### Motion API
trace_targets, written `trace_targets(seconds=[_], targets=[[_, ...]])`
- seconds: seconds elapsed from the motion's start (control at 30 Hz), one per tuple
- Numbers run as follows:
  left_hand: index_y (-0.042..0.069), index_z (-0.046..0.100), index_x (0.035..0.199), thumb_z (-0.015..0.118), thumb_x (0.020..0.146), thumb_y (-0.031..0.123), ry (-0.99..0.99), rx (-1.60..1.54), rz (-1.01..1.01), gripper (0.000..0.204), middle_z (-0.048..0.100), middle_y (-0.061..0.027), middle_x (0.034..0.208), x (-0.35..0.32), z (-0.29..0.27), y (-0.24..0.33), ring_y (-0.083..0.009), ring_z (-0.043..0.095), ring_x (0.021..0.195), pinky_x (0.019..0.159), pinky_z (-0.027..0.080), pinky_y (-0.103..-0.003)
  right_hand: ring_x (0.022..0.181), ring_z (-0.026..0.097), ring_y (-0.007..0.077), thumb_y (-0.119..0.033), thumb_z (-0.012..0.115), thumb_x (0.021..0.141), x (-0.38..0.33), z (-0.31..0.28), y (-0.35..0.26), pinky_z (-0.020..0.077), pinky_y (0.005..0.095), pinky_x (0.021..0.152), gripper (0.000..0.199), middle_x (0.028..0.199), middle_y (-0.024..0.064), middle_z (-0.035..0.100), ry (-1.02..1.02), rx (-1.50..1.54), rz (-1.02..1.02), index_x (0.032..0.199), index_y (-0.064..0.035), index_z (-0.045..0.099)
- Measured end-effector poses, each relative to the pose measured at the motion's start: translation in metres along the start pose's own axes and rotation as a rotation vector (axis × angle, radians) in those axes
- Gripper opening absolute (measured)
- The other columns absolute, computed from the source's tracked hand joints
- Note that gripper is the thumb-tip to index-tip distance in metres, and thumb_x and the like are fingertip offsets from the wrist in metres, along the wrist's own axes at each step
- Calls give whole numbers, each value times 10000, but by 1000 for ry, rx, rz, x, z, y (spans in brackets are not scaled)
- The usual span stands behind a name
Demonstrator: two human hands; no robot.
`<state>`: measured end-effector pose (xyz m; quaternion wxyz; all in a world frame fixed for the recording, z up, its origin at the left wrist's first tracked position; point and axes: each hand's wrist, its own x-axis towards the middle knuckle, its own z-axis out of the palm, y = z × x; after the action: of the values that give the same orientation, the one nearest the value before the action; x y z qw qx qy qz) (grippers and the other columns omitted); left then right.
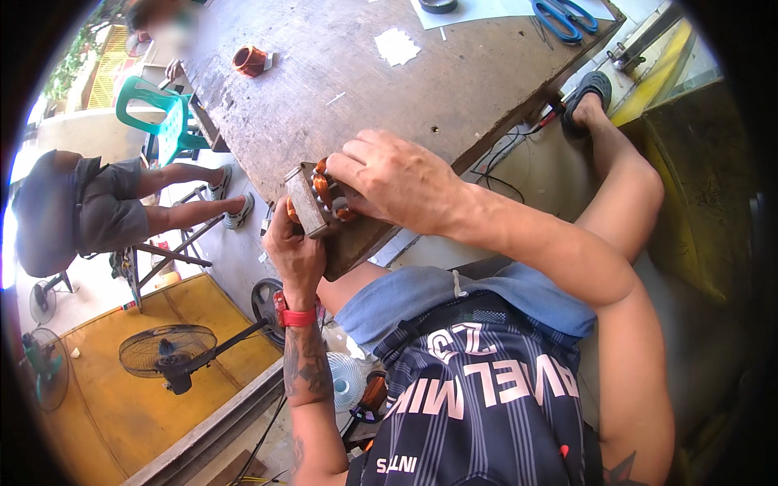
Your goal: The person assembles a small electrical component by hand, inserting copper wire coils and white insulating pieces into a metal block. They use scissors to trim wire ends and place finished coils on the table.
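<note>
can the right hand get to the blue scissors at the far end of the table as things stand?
Probably not without letting go: the right hand is on the wound metal core at the near table edge, and the blue scissors lie across bare tabletop, nothing between.

Single head view: fisheye, looks steeply down from above, close on the fingers [344, 166] at the worktop [324, 73] edge.

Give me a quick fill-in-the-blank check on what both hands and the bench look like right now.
1. Both hands grip a metal motor core wound with ____ wire coils.
2. The left hand wears a ____ wristband.
3. The right hand rests on the core from ____.
4. Blue-handled ____ lie at the far edge of the wooden workbench.

Missing words: copper; red; above; scissors
</note>
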<state>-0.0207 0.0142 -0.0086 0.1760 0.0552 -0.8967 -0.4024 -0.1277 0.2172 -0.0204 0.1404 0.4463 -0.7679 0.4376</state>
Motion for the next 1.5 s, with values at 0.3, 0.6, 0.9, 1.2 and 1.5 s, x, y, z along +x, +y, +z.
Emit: trace_targets(seconds=[0.3, 0.6, 0.9, 1.2, 1.5], targets=[[-51, 703, 1219, 624, 977, -31, -173, -330, -188, 255, 741, -15, 1070, 19, -11, 6, -72, 655, 981, 876, 525, -238, 995, 682, 399, -174, 718, 888, 7, -9, -4, 526, 492, 953, 253, 999, 209, 727, -63, 155, 205, 1063, 0, 664], [-30, 736, 1129, 608, 945, -26, -113, -96, -68, 224, 753, -129, 1209, 20, -20, 12, -177, 680, 1109, 988, 502, -302, 992, 643, 364, -284, 702, 991, 10, -34, 18, 501, 487, 918, 309, 989, 194, 685, -78, -49, 227, 1126, -7, 688], [37, 654, 1344, 777, 891, 87, -126, 226, 324, 472, 672, -183, 1331, -44, 31, 130, -353, 623, 1180, 1048, 480, -450, 1111, 604, 287, -479, 672, 1000, -12, -90, 50, 458, 430, 978, 489, 1109, 123, 662, -155, -575, 179, 1327, -119, 725], [26, 604, 1414, 627, 1009, 292, -41, 538, 124, 485, 637, -204, 1290, 62, 144, 120, -365, 599, 1158, 942, 480, -486, 1208, 643, 304, -142, 756, 914, -54, -138, 47, 518, 410, 1059, 280, 1229, 107, 676, -201, -410, 20, 1165, -46, 675], [79, 694, 1186, 810, 897, 394, -5, 387, 304, 443, 675, -129, 1316, 21, 126, 114, -308, 600, 1245, 1032, 433, -458, 943, 699, 343, -41, 691, 980, -70, -156, 40, 559, 446, 835, 148, 1001, 139, 688, 141, -173, 289, 1118, -32, 638]])
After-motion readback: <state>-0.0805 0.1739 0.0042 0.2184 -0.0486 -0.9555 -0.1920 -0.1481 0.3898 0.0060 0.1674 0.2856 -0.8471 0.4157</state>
